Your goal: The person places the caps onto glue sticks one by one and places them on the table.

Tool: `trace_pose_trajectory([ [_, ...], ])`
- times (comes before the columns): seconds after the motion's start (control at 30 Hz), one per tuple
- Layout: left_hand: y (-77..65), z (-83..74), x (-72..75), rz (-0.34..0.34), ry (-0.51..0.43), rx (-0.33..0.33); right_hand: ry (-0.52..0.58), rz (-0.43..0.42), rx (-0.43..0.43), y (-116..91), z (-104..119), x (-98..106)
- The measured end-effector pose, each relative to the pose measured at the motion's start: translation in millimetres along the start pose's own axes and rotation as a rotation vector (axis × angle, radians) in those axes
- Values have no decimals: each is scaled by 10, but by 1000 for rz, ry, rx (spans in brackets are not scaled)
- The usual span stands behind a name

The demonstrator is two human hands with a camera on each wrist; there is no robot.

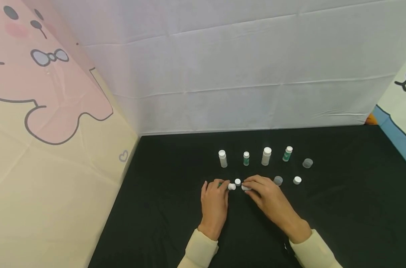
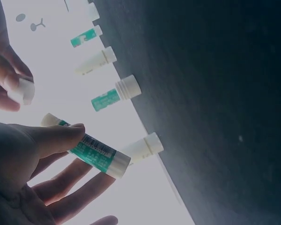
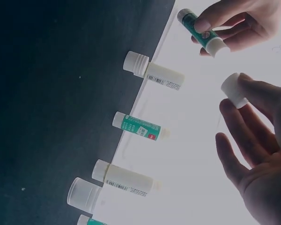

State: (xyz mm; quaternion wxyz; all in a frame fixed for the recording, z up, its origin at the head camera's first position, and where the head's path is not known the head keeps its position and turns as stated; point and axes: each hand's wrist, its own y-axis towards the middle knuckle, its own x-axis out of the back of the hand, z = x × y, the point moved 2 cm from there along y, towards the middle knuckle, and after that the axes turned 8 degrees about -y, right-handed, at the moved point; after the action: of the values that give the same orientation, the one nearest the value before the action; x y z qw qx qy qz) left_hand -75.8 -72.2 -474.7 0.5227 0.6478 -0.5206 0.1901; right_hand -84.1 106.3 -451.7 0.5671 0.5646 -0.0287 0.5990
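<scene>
Head: held, 1 stick [image 1: 232,187], 1 cap [image 1: 245,188]

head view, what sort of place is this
Perhaps a small curtained-off filming corner indoors: a black table, a creased white sheet rising behind it, and a cartoon-printed sheet along the left side.

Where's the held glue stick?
In the left wrist view, lower left: the green glue stick, in the left hand, below the white cap in the right hand.
</scene>
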Motion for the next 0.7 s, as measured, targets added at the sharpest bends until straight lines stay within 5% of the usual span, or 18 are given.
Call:
trace_pose_trajectory([
  [0.7, -47, -120, -78, 14, -5, -55, 114, -13, 28, -61, 5, -64],
])
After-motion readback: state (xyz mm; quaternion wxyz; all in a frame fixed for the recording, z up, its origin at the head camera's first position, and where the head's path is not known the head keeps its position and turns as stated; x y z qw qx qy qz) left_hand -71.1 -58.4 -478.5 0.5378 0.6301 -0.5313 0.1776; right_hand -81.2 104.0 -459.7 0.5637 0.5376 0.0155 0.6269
